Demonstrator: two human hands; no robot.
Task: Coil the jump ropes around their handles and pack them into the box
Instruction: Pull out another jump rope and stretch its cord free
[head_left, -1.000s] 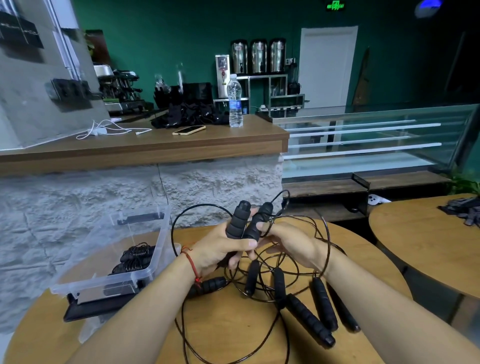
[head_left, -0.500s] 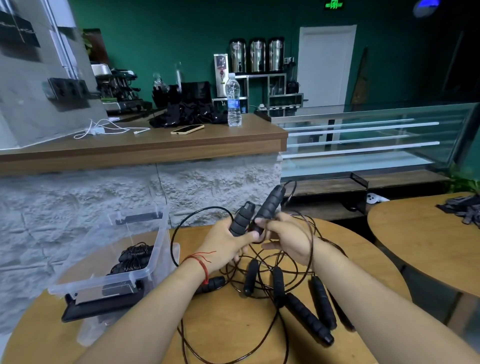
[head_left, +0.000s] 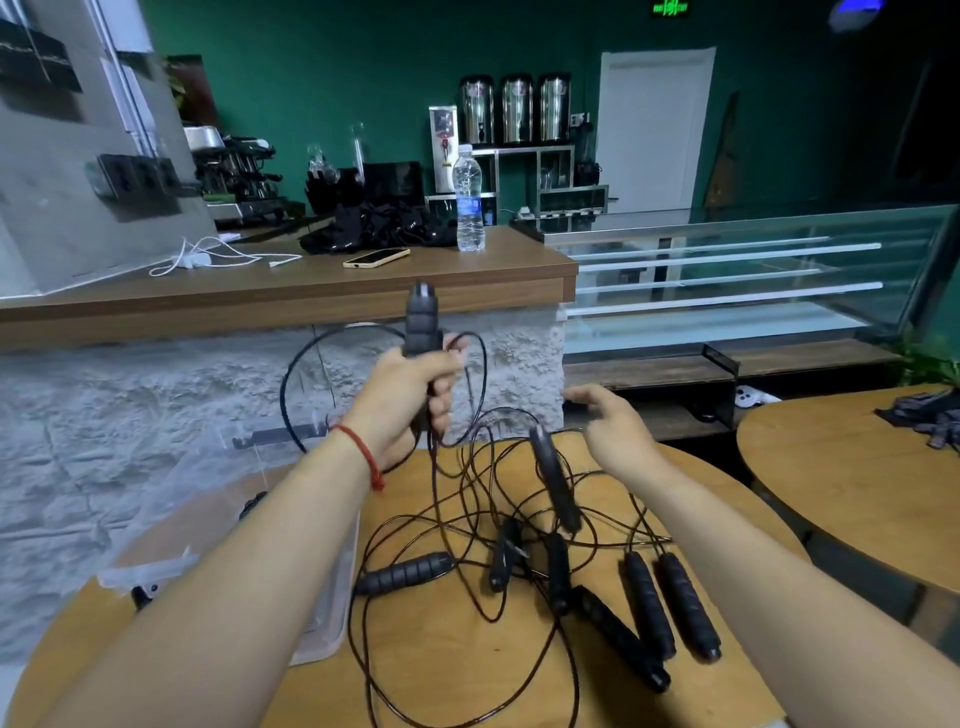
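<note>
A dark green wall (head_left: 311, 78) backs the room, with a long glass display case (head_left: 727, 270) along the right. In front of it a wooden counter (head_left: 291, 291) on a pale stone front (head_left: 156, 415) runs across the left and middle. It carries a water bottle (head_left: 470, 200), a phone (head_left: 376, 257) and a white cable (head_left: 208, 257).

Nearest is a round wooden table (head_left: 441, 665). Its curved far edge lies close to the stone front, and a narrow gap of floor parts its right edge from a second round table (head_left: 841, 478). Bare wood shows between the ropes and the near rim.

A clear plastic box (head_left: 322, 623) stands on the table's left side, its near corner by the edge. The left forearm hides most of it, so its contents cannot be made out.

The jump ropes (head_left: 467, 530) lie in a loose tangle of thin black cord mid-table, just right of the box. Several black foam handles rest among them, including a pair of handles (head_left: 670, 605) side by side at the right.

The left hand (head_left: 405, 389) is raised above the table's far edge, fingers wrapped tight round an upright handle (head_left: 422, 317) with cord looping from it. The right hand (head_left: 613, 421) hovers to the right, fingers apart and relaxed. Below it, a blurred handle (head_left: 555, 480) stands tilted above the tangle — whether the hand touches its cord cannot be told.
</note>
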